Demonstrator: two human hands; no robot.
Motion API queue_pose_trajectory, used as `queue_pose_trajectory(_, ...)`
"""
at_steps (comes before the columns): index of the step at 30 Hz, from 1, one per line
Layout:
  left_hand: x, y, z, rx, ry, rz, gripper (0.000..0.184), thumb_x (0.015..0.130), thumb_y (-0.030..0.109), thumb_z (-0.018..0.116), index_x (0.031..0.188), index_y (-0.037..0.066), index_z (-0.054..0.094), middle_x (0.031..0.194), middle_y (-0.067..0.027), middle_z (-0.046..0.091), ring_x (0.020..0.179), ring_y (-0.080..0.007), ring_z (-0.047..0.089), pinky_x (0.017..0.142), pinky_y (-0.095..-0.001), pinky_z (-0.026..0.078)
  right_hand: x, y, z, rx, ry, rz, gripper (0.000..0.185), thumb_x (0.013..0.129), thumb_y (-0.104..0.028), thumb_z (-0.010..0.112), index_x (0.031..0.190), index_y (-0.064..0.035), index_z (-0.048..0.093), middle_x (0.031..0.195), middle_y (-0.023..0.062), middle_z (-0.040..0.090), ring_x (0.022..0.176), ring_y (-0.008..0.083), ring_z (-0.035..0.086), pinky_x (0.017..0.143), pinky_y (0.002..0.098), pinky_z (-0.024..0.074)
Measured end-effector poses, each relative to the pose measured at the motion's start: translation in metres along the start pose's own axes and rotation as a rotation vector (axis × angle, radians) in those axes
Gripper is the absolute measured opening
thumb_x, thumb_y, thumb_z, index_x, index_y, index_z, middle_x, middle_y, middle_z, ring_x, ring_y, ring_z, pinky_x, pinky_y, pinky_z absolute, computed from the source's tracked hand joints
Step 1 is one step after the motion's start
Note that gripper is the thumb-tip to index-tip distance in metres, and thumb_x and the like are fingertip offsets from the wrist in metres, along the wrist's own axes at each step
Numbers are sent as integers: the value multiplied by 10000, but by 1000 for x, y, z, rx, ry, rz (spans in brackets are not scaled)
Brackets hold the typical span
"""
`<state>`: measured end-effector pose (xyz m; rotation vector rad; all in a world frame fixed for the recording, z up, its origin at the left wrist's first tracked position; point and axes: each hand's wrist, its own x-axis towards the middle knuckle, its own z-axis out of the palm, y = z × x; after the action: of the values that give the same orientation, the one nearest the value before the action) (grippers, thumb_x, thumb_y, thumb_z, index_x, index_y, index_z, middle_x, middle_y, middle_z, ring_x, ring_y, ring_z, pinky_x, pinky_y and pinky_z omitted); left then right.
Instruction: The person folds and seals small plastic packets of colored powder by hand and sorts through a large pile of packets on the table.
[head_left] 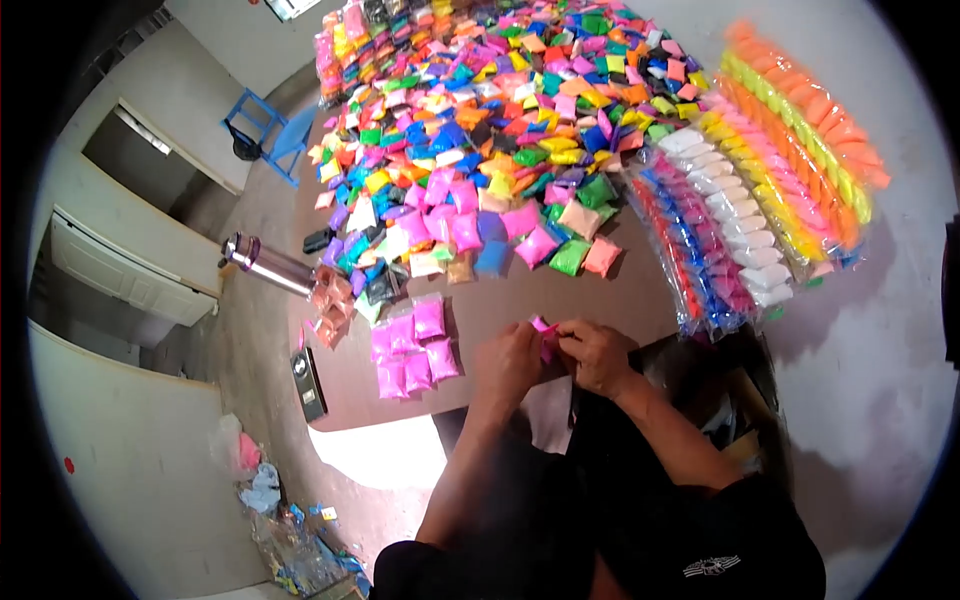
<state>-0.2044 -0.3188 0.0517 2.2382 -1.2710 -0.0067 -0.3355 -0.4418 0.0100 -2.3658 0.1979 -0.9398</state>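
Note:
My left hand [508, 362] and my right hand [597, 355] meet at the table's near edge, both closed on one small pink packet [546, 340]. Fingers cover most of that packet, so only a strip of pink shows between them. To the left of my hands, several pink packets [416, 345] lie together in a block on the brown table [480, 395]. Beyond my hands spreads a big heap of small packets [470, 150] in many colours.
Long clear bags of packets in rows [740, 210] lie along the table's right side. A metal flask [268, 262] and a dark phone-like device [308, 385] are at the left edge. Past that edge stand a blue chair [285, 135] and plastic litter [300, 535] on the floor.

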Motion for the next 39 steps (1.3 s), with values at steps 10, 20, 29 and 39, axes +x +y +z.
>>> queue_pose_trajectory(10, 26, -26, 2, -11, -53, -23, 180, 859, 212, 652, 786, 48, 641, 794, -181, 668, 752, -409, 650, 651, -496, 507, 2, -5, -1, 66, 33, 28, 121, 773, 18, 694, 870, -54, 705, 928, 80, 645, 785, 290, 666, 668, 359, 539)
queue_pose_trajectory(20, 5, 2, -5, 4, -123, 32, 170, 862, 178, 629, 770, 35, 628, 808, -193, 651, 786, -413, 645, 664, -499, 503, 2, -7, 0, 95, 49, -20, 141, 773, -13, 691, 903, -65, 709, 946, 79, 652, 794, 298, 661, 667, 378, 534)
queue_pose_trajectory(29, 17, -24, -2, 64, -49, -36, 157, 884, 172, 600, 792, 46, 618, 782, -197, 650, 737, -420, 647, 647, -515, 510, -2, -3, 0, 46, 32, -11, 125, 765, -13, 698, 886, -45, 701, 951, 80, 639, 802, 285, 653, 680, 365, 534)
queue_pose_trajectory(39, 0, -22, 6, 14, -12, -90, 154, 869, 172, 617, 774, 52, 629, 786, -179, 659, 753, -403, 651, 647, -497, 505, 0, -7, -1, 38, 24, -27, 85, 814, -38, 683, 894, -58, 703, 941, 82, 644, 817, 286, 656, 687, 377, 538)
